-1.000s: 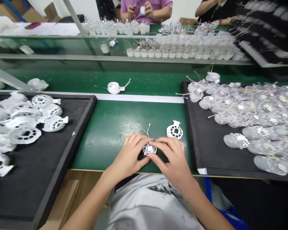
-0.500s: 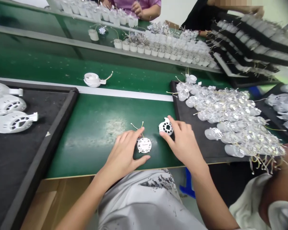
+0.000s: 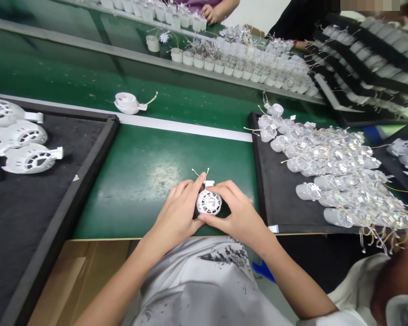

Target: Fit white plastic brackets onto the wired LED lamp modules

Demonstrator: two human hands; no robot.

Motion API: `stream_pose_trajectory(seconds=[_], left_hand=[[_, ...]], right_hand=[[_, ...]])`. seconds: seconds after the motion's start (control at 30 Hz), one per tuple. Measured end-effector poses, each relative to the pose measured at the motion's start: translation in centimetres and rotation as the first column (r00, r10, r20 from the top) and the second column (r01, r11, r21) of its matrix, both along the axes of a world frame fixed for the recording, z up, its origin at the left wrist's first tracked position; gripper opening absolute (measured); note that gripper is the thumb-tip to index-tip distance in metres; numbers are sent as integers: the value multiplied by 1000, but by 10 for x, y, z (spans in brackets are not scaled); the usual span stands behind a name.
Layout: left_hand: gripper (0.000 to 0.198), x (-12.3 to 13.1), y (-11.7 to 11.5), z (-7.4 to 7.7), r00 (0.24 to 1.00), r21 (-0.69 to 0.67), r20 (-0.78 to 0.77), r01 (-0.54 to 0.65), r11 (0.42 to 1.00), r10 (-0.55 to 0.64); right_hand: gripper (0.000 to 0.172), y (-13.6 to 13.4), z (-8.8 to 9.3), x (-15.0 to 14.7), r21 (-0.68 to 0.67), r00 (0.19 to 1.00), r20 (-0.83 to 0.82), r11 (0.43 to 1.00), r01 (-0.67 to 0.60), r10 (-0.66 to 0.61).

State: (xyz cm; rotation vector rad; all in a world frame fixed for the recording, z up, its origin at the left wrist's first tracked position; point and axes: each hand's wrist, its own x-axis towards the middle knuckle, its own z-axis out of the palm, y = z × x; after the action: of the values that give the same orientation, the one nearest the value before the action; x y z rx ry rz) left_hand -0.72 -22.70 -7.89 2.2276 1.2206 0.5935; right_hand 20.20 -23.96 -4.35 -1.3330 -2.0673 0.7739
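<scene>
Near the table's front edge, a vented white plastic housing (image 3: 209, 203) lies over the round white part with thin wires, which is mostly hidden beneath it. My right hand (image 3: 236, 208) grips the housing from the right, thumb at its near side and fingers at its far side. From the left, my left hand (image 3: 178, 206) curves round the same pair, its index finger beside the wires (image 3: 206, 174) and its thumb at the near edge. A short white tab of the housing points away from me.
On the left, a black tray (image 3: 98, 149) bears several white vented housings (image 3: 34, 158). A black tray (image 3: 275, 199) at right holds rows of clear-white cups with wires (image 3: 326, 158). Beyond the white strip sits a white wired housing (image 3: 127, 103). Another person's hand (image 3: 210, 14) shows across the bench.
My right hand has brought the vented housing left and onto the round wired part. My left hand has closed in around them. The view has shifted slightly.
</scene>
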Motion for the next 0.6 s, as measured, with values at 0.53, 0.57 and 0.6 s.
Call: stream_pose_trajectory(seconds=[0.53,0.57,0.6], left_hand=[[54,-12,14,12,952,-376,219,-120,919,214],[57,-6,17,15,945,-444,222,-122,888,240],[60,1,20,20,948,-498,220,-93,862,230]], right_hand=[[64,-7,-14,-5,240,982,171,970,33,-75],[63,-11,-14,-5,291,983,141,954,75,-120],[63,-16,-13,-2,324,979,120,939,119,-165]])
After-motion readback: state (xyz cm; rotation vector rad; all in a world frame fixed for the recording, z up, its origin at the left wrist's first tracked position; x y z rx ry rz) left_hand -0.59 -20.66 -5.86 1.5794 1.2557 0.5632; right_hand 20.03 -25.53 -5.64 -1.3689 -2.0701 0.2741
